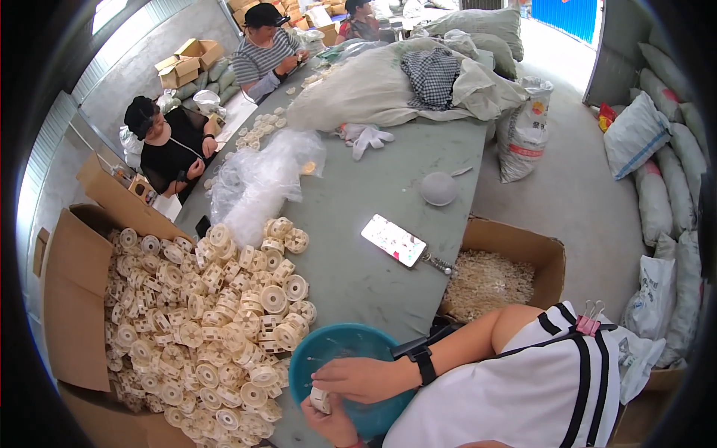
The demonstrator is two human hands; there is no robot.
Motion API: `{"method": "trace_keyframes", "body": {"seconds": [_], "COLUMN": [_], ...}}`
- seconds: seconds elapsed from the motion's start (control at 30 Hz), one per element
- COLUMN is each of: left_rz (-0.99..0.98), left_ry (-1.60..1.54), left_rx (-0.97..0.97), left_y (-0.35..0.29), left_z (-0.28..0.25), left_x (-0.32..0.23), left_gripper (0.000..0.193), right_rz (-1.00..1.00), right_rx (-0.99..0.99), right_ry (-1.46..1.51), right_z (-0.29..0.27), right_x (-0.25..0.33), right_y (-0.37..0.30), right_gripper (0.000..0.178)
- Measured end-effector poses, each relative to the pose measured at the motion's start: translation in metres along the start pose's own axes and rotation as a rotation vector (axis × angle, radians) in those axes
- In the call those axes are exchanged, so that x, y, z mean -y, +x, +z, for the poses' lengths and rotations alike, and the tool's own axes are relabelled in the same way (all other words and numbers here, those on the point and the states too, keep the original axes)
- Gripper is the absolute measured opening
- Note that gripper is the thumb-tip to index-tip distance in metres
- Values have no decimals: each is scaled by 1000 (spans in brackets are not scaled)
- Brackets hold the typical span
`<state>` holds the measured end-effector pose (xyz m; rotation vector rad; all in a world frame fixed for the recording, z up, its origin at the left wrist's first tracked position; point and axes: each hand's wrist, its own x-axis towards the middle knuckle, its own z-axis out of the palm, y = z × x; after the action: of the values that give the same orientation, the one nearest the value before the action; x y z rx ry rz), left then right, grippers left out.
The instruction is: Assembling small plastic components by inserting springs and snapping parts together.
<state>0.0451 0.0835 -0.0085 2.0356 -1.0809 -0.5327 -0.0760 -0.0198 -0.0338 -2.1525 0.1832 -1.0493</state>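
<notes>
At the near tabletop [347, 280] edge — cream spool [320, 402], likely light, stiff, best rim-held — fingers: left hand [331, 425] gripping, right hand [366, 379] unclear.

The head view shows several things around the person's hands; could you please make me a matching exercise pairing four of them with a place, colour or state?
Column one
1. Basin
2. Phone
3. Checked cloth
4. Pile of cream parts

Column two
A. Draped over a large pale sack
B. Directly left of the basin in the picture
C. Teal, beneath the right hand
D. Screen lit

Right pairs: 1-C, 2-D, 3-A, 4-B
</notes>
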Motion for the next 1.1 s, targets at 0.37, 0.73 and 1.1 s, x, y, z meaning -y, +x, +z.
{"method": "trace_keyframes", "body": {"seconds": [0.37, 0.73, 1.1], "left_rz": [-24, -92, -134], "left_ry": [-265, -453, -431], "left_rx": [-64, -75, -100], "left_y": [12, -1, -1], "left_z": [7, 6, 8], "left_x": [-10, 1, -1], "left_gripper": [23, 25, 21], "right_rz": [152, 68, 190], "right_rx": [45, 102, 154], "right_ry": [-5, -13, 27], "right_z": [-20, -10, -11], "right_x": [9, 11, 17], "right_y": [12, 12, 7], "right_gripper": [50, 57, 61]}}
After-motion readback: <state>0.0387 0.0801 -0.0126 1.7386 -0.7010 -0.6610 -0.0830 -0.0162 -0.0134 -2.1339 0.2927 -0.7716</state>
